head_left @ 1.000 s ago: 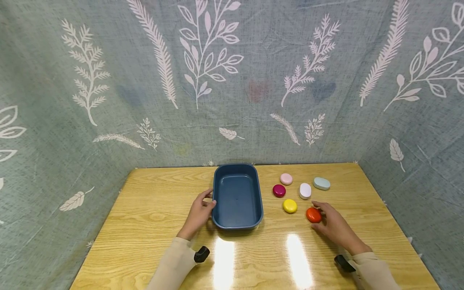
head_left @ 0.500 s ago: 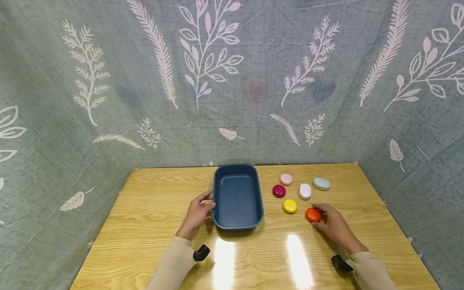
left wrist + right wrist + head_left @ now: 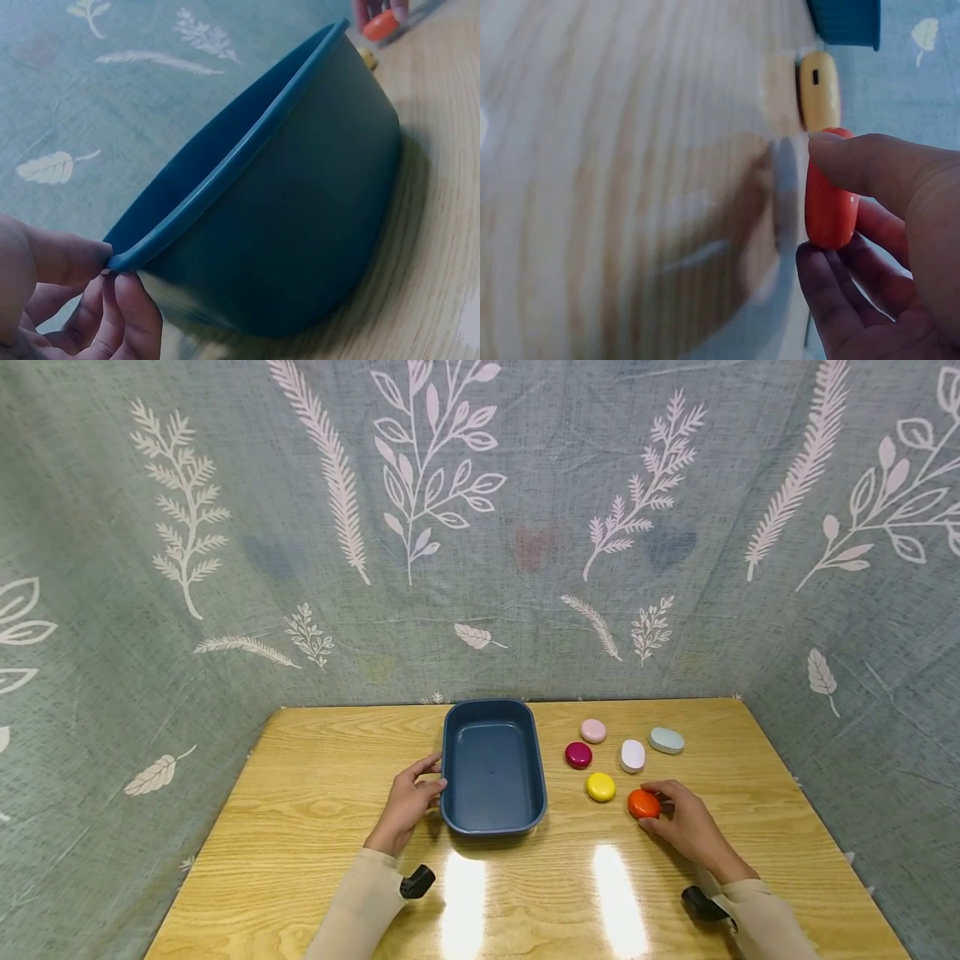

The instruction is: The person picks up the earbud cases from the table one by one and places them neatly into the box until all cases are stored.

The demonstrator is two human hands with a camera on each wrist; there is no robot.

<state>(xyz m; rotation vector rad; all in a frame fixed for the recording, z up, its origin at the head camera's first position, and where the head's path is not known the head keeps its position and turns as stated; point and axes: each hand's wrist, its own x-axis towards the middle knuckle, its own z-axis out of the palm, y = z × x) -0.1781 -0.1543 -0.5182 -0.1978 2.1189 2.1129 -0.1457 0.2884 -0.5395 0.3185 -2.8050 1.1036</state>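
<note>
My left hand (image 3: 406, 803) pinches the left rim of a dark blue, rounded rectangular plastic bin (image 3: 300, 187), thumb on the rim and fingers below it. The bin stands on the table with nothing inside. My right hand (image 3: 688, 828) holds a glossy red rounded disc (image 3: 642, 804) by its edges, between thumb and fingertips. In the right wrist view a shadowed gap lies between the red disc (image 3: 830, 206) and the wooden surface. Left of it rests a yellow disc (image 3: 601, 787), which shows a small black slot on its side in the right wrist view.
Between the bin and the right hand, a maroon disc (image 3: 578, 755), a pink disc (image 3: 593, 731), a white oval (image 3: 632, 756) and a pale grey-blue oval (image 3: 667, 741) lie on the wooden table (image 3: 322, 777). A patterned cloth (image 3: 480, 635) surrounds the table's back and sides.
The right hand's fingers have closed around the red disc, and the disc has shifted slightly left with the hand. The left hand and the bin have stayed almost still.
</note>
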